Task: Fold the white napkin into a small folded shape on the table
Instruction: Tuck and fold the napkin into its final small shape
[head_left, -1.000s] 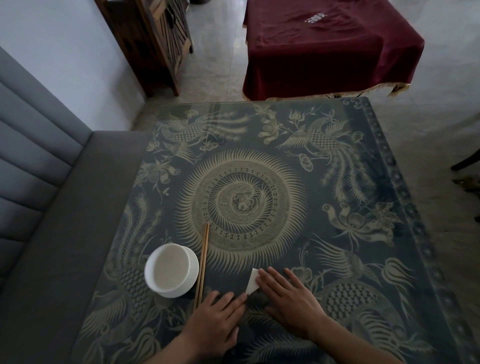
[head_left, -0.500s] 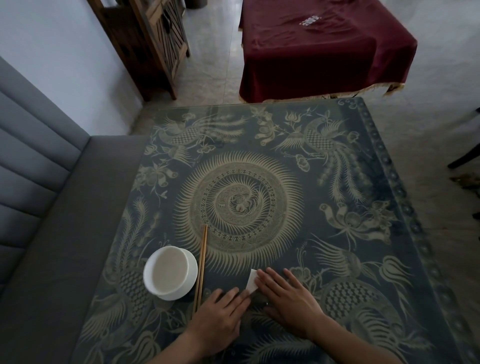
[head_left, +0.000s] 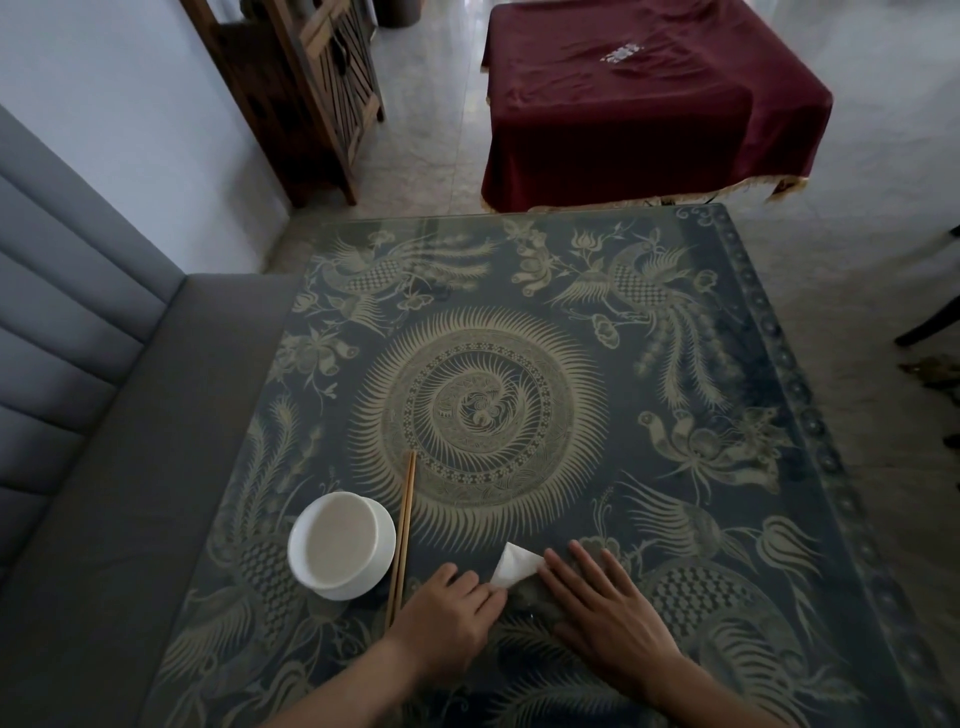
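Note:
The white napkin lies small and folded near the front edge of the dark patterned table, between my two hands. My left hand has its fingers curled, the fingertips pinching the napkin's near-left corner. My right hand lies flat, fingers spread, its fingertips touching the napkin's right edge. Part of the napkin is hidden under the fingers.
A white bowl on a saucer stands left of my hands, with a pair of wooden chopsticks lying just to its right. A grey bench runs along the left. A maroon-covered table stands beyond.
My left hand has curled its fingers and slid toward the napkin's corner. More of the napkin shows now, as my right hand has drawn back slightly to the right.

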